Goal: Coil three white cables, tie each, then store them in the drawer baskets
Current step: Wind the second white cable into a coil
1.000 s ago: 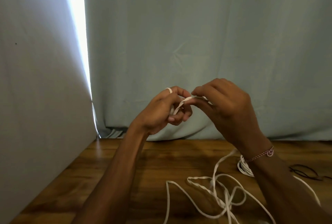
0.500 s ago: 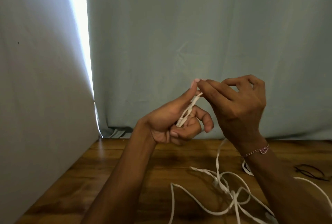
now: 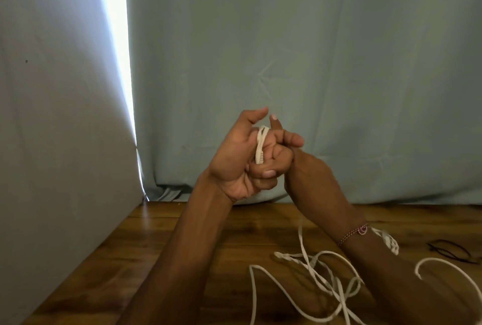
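Note:
My left hand (image 3: 232, 160) is raised above the table with its palm toward me. Its curled fingers hold the connector end of a white cable (image 3: 260, 146), which loops over them. Just behind and to the right, my right hand (image 3: 302, 165) presses against the left fingers with its index finger up and thumb bent. It seems to grip the same cable, but the grip is mostly hidden. A strand drops from behind my right wrist to a loose white cable tangle (image 3: 323, 275) on the wooden table (image 3: 161, 241). A small white coil (image 3: 390, 241) lies beside the right wrist.
Thin black ties (image 3: 453, 249) lie at the table's right edge. A pale blue curtain (image 3: 313, 63) hangs along the back, and a white panel (image 3: 60, 129) closes the left side. No drawer or baskets are in view.
My left hand turned palm toward me and closed its fingers round the cable end. My right hand dropped from pinching at the fingertips to sit behind the left fingers.

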`<state>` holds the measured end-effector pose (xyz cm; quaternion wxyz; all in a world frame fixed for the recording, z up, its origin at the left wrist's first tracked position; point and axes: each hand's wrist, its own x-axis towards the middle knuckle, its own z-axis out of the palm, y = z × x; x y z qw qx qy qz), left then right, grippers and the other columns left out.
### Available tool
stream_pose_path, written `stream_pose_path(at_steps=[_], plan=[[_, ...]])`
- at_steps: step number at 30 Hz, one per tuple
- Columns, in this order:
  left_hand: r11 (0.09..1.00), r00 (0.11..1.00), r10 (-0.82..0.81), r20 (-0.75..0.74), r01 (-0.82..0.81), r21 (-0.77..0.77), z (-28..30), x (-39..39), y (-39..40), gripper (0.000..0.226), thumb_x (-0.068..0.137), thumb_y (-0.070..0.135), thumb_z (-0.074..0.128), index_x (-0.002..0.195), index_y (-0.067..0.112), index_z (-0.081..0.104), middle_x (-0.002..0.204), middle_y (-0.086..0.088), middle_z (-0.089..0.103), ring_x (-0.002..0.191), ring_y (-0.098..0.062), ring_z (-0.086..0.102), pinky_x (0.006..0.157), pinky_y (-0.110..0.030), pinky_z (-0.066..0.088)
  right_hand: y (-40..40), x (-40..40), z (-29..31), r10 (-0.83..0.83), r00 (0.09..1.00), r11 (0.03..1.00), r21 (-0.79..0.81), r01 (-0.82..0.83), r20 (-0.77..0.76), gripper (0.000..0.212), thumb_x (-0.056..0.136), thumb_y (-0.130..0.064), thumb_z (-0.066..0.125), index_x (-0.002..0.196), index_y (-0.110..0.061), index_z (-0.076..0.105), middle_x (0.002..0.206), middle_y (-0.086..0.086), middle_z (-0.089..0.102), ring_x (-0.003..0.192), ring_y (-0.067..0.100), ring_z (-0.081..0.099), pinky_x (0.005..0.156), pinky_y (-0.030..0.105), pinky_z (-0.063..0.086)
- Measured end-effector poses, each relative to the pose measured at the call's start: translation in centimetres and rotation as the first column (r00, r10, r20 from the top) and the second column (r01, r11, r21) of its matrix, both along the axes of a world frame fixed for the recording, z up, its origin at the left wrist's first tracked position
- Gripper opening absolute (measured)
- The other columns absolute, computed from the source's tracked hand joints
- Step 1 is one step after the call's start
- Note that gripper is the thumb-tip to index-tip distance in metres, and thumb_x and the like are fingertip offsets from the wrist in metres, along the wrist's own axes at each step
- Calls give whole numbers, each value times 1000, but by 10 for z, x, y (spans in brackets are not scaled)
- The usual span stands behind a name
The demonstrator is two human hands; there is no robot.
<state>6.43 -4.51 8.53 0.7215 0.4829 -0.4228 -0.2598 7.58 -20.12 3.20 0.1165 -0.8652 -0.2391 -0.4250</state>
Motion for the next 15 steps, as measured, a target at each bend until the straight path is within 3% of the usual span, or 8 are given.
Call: stream_pose_path(at_steps=[2, 5, 8, 10, 12, 15], plan=[[993, 995, 101, -7, -101, -61, 1, -3, -2, 44, 92, 37, 34, 104, -1, 51, 50, -6, 55, 35, -8, 10, 34, -11, 19, 4, -5, 0, 0, 979, 999, -47, -9, -206, 44, 88, 8, 60, 130, -2, 54, 100, 17, 64, 81, 31, 63, 70, 41, 51], [952, 961, 274, -34, -276, -131, 2, -1, 1, 36, 95, 12, 23, 107, -1, 54, 51, -5, 54, 34, -5, 12, 35, -13, 18, 12, -16, 3, 8, 908, 990, -124, -66, -419, 38, 95, 2, 55, 132, -6, 47, 106, 11, 61, 87, 22, 59, 74, 32, 48], [940, 957, 291, -10, -288, -181, 3, 1, 7, 40, 94, 9, 25, 123, -4, 49, 73, -15, 69, 37, -6, 44, 39, -18, 40, 18, -31, 6, 114, 859, 965, -151, -216, -499, 60, 100, -5, 49, 153, -14, 22, 97, 8, 67, 80, 21, 63, 76, 39, 56], [938, 960, 282, 1, -275, -210, 5, 1, 11, 43, 94, 7, 29, 133, -2, 44, 105, -26, 72, 72, -22, 72, 62, -32, 60, 17, -43, 12, 138, 831, 950, -166, -265, -539, 71, 103, -10, 46, 159, -21, 5, 95, 7, 67, 80, 20, 63, 77, 41, 56], [932, 965, 260, -3, -252, -260, 3, 4, 14, 45, 97, 2, 26, 141, -1, 38, 127, -35, 62, 114, -41, 67, 89, -52, 59, 17, -55, 18, 112, 820, 943, -200, -266, -561, 75, 104, -14, 45, 161, -22, -3, 100, 5, 67, 86, 18, 63, 82, 40, 56], [914, 953, 301, -24, -295, -278, 0, 12, 20, 49, 100, -2, 22, 148, -1, 32, 134, -37, 56, 127, -47, 57, 102, -59, 50, 13, -68, 25, 142, 881, 949, -192, -252, -452, 54, 105, -19, 47, 156, -20, 28, 100, 1, 66, 86, 14, 63, 79, 38, 56]])
